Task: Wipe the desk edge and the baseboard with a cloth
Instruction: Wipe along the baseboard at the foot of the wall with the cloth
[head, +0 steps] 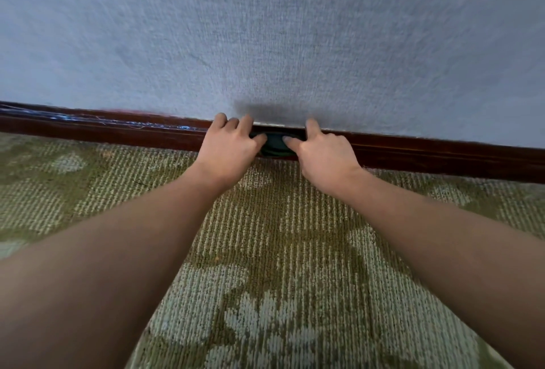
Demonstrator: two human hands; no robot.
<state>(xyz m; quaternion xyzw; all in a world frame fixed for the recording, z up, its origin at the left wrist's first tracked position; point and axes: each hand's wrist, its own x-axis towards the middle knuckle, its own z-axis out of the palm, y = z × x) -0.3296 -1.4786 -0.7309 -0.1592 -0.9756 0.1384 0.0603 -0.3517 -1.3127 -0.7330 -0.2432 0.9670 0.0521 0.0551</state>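
Cloth [275,144]: dark green-blue, bunched into a small wad and pressed against the face of the baseboard between the two hands; only its middle strip shows.
Baseboard [413,151]: dark red-brown wooden strip running across the whole view, sloping down toward the right in this wide-angle picture.
Left hand [227,151]: fingers curled over the top edge of the baseboard, thumb pointing right and laid on the cloth, gripping its left end.
Right hand [324,159]: index finger stretched up to the top edge of the baseboard, thumb pointing left onto the cloth, remaining fingers curled under and holding its right end; the two thumb tips lie near each other, apart.
Forearms [147,236]: bare, reaching in from the lower corners.
Streaks [88,119]: pale blue marks and fine threads along the baseboard's upper part, well left of the hands.
Wall [265,29]: pale grey-blue, textured, blurred; a soft grey shadow sits just above the hands.
Carpet [280,250]: olive-green loop pile with a pale leaf-like pattern — it meets the baseboard's lower edge.
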